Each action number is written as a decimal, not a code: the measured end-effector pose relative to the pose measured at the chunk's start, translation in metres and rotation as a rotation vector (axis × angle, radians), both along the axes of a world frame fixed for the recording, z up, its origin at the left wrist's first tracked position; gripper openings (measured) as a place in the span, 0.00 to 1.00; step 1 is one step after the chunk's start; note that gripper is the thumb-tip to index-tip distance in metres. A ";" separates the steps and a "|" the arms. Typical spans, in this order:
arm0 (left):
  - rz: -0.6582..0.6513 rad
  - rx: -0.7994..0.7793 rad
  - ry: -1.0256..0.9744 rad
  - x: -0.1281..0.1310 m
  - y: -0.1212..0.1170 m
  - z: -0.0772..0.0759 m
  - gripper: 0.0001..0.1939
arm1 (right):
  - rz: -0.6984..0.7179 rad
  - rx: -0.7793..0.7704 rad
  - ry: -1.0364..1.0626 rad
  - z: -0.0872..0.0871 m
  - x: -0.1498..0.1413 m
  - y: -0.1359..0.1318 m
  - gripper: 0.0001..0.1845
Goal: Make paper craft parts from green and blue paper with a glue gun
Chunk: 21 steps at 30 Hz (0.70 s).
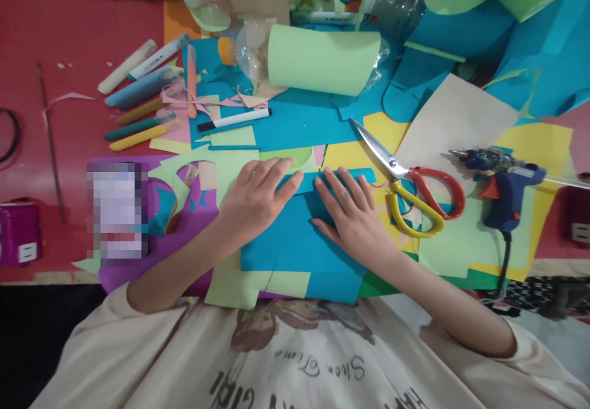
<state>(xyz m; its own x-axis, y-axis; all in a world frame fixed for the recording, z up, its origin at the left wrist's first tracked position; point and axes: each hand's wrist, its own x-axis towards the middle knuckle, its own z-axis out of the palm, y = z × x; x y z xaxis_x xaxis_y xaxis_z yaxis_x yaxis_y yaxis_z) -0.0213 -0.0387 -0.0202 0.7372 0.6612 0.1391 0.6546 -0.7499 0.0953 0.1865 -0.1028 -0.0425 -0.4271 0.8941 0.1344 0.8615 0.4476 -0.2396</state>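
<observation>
A sheet of blue paper (295, 237) lies in front of me, with a narrow blue strip or folded edge (366, 175) along its far side. My left hand (258, 197) rests palm down at the sheet's upper left, fingers stretched toward its far edge. On the upper right, my right hand (350, 212) lies flat with its fingers spread on the same sheet. Whether the strip is part of the sheet is hidden under my fingers. Close to my right hand are scissors (394, 166) with one red and one yellow handle, blades apart.
A glue gun (504, 188) with a cord lies at the right. Beyond my hands is a plastic bottle wrapped in green paper (322, 59). Several markers (142, 96) and a phone (120, 212) are at the left. Paper scraps and a white marker (235, 119) cover the middle.
</observation>
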 end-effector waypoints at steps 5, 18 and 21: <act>-0.090 -0.020 0.014 0.005 -0.031 0.006 0.21 | -0.016 -0.009 -0.010 -0.004 -0.001 -0.007 0.35; -0.030 -0.215 0.008 0.004 -0.032 -0.020 0.36 | -0.015 -0.080 -0.009 -0.006 -0.002 -0.003 0.36; -0.025 -0.181 0.011 0.003 -0.031 -0.023 0.38 | -0.022 -0.063 -0.018 -0.008 -0.004 -0.003 0.36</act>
